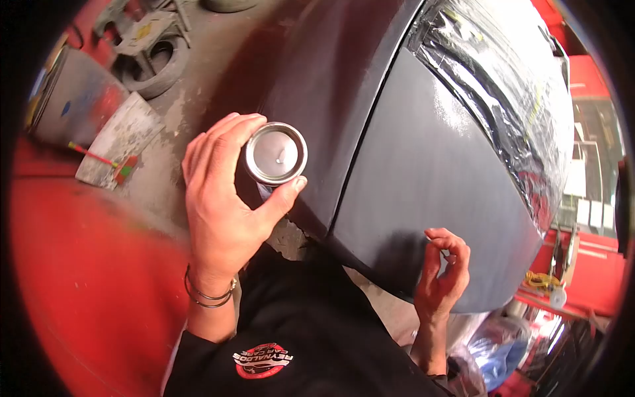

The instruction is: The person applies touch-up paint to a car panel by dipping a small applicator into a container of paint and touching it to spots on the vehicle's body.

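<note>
My left hand (228, 192) is wrapped round the side of a round metal can (276, 155). The can's silver end, with a shiny raised rim, faces me; most of its side is hidden behind that end and my fingers. Lower right, my right hand (444, 271) hovers over or near the front part of a dark grey car panel (423, 178). Its fingers are curled, with the fingertips drawn together at the thumb; I cannot make out whether something small is between them.
Crinkled clear plastic sheeting (503, 73) with black edging covers the car beyond the panel. A red painted surface (99, 284) lies at left. Behind it are a tyre (155, 69), a dusty chair (149, 33) and a pale board (122, 139). A blue plastic bag (499, 354) is at lower right.
</note>
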`<state>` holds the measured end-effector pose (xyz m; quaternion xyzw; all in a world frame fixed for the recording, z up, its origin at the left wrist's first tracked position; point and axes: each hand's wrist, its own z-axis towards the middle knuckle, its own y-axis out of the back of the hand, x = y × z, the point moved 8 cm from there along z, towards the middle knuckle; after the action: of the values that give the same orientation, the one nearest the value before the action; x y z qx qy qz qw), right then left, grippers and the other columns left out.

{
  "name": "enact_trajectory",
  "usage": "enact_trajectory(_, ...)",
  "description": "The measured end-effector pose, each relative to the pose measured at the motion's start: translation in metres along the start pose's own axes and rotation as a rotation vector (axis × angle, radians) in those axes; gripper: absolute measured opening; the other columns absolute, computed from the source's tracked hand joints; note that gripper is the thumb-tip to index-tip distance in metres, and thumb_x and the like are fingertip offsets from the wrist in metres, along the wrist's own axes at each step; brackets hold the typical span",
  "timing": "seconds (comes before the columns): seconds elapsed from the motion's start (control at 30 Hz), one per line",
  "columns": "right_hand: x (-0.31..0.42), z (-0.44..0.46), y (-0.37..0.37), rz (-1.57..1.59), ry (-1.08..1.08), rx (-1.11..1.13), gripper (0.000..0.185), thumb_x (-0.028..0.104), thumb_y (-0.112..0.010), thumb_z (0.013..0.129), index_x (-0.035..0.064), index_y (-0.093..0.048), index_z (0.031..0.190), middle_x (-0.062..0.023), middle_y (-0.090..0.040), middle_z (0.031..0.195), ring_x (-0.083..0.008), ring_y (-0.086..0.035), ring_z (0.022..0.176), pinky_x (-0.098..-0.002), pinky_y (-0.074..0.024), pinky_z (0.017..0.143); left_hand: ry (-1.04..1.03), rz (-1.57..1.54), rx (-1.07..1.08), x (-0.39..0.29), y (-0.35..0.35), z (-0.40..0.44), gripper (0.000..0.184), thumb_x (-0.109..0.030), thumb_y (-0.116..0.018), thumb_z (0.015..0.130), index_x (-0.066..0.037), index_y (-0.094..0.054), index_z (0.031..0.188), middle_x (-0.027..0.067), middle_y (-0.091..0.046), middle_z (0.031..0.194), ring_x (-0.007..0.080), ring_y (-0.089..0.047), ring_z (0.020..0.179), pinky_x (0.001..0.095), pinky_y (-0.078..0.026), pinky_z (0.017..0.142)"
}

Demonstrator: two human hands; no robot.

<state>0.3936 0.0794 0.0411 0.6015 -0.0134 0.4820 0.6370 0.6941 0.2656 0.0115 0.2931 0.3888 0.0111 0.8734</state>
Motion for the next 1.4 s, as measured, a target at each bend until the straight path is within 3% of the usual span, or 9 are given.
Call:
enact_trajectory(0.1, 0.043, 0.010, -0.034, -0.225, 0.191, 0.157, 0.018, -0.009, -0.066, 0.107, 0.0070, -0.062, 0.114, -0.0201, -0.080, 0.148, -0.0412, -0.060, 0.157, -0.0614, -0.0340, 0.135, -0.051, -0.034, 0.065, 0.023, 0.001, 0.033, 0.072, -0.016, -0.103, 0.078, -0.005, -0.074, 0.143, 0.0130, -0.079, 0.140, 0.0388, -0.071, 0.139, 0.0545, -0.049, 0.124)
enact_trajectory(0.2, 0.070, 0.023, -0.068, -0.321, 0.188, 0.222, 0.022, -0.009, -0.067, 0.104, 0.0096, -0.060, 0.113, -0.0199, -0.070, 0.166, -0.0474, -0.035, 0.175, -0.0717, -0.0093, 0.142, -0.094, -0.065, 0.162, 0.046, -0.003, 0.053, 0.073, -0.013, -0.101, 0.080, -0.004, -0.073, 0.147, 0.0150, -0.077, 0.149, 0.0387, -0.068, 0.145, 0.0519, -0.049, 0.126)
enact_trajectory(0.3, 0.083, 0.033, -0.098, -0.423, 0.189, 0.269, 0.029, -0.005, -0.081, 0.094, 0.0138, -0.066, 0.111, -0.0123, -0.067, 0.171, -0.0524, -0.031, 0.176, -0.0763, -0.0004, 0.141, -0.108, -0.088, 0.232, 0.061, -0.006, 0.067, 0.073, -0.012, -0.099, 0.081, -0.002, -0.072, 0.148, 0.0164, -0.075, 0.152, 0.0389, -0.067, 0.147, 0.0511, -0.049, 0.127)
enact_trajectory(0.47, 0.097, 0.048, -0.126, -0.537, 0.207, 0.295, 0.023, -0.005, -0.069, 0.100, 0.0102, -0.062, 0.117, -0.0113, -0.059, 0.179, -0.0547, -0.020, 0.179, -0.0784, 0.0100, 0.138, -0.102, -0.127, 0.296, 0.079, -0.002, 0.076, 0.072, -0.009, -0.098, 0.082, 0.000, -0.072, 0.149, 0.0186, -0.075, 0.152, 0.0395, -0.066, 0.147, 0.0515, -0.049, 0.127)
enact_trajectory(0.7, 0.105, 0.082, -0.135, -0.607, 0.177, 0.164, 0.015, -0.001, -0.064, 0.110, 0.0098, -0.062, 0.119, -0.0078, -0.065, 0.173, -0.0513, -0.024, 0.179, -0.0803, 0.0048, 0.138, -0.098, -0.102, 0.354, 0.095, 0.010, 0.084, 0.072, -0.008, -0.098, 0.082, 0.001, -0.071, 0.149, 0.0193, -0.074, 0.154, 0.0394, -0.066, 0.148, 0.0508, -0.050, 0.126)
enact_trajectory(0.8, 0.106, 0.059, -0.125, -0.544, 0.096, 0.200, 0.023, -0.003, -0.076, 0.101, 0.0106, -0.065, 0.116, -0.0076, -0.070, 0.167, -0.0519, -0.027, 0.177, -0.0831, 0.0042, 0.137, -0.116, -0.117, 0.339, 0.095, 0.012, 0.085, 0.077, -0.015, -0.103, 0.077, -0.003, -0.072, 0.146, 0.0154, -0.077, 0.147, 0.0415, -0.068, 0.144, 0.0553, -0.047, 0.125)
enact_trajectory(0.9, 0.106, 0.037, -0.114, -0.383, 0.003, 0.189, 0.026, -0.008, -0.075, 0.100, 0.0101, -0.065, 0.116, -0.0076, -0.074, 0.162, -0.0492, -0.029, 0.177, -0.0819, 0.0006, 0.138, -0.125, -0.132, 0.363, 0.089, 0.010, 0.086, 0.077, -0.016, -0.103, 0.077, -0.003, -0.072, 0.147, 0.0153, -0.077, 0.147, 0.0414, -0.067, 0.145, 0.0549, -0.047, 0.125)
enact_trajectory(1.07, 0.103, -0.002, -0.095, -0.211, -0.035, -0.016, 0.023, -0.007, -0.074, 0.102, 0.0105, -0.066, 0.115, -0.0093, -0.081, 0.145, -0.0443, -0.050, 0.167, -0.0765, -0.0124, 0.140, -0.190, -0.166, 0.416, 0.075, 0.009, 0.085, 0.075, -0.016, -0.103, 0.078, -0.003, -0.073, 0.146, 0.0150, -0.077, 0.148, 0.0408, -0.067, 0.145, 0.0544, -0.047, 0.125)
enact_trajectory(1.4, 0.097, -0.044, -0.099, -0.261, -0.161, -0.172, 0.018, 0.000, -0.073, 0.109, 0.0097, -0.064, 0.121, -0.0079, -0.080, 0.147, -0.0433, -0.049, 0.166, -0.0744, -0.0160, 0.140, -0.256, -0.245, 0.551, 0.067, 0.003, 0.077, 0.075, -0.018, -0.104, 0.079, -0.002, -0.074, 0.146, 0.0159, -0.077, 0.147, 0.0392, -0.067, 0.144, 0.0518, -0.047, 0.125)
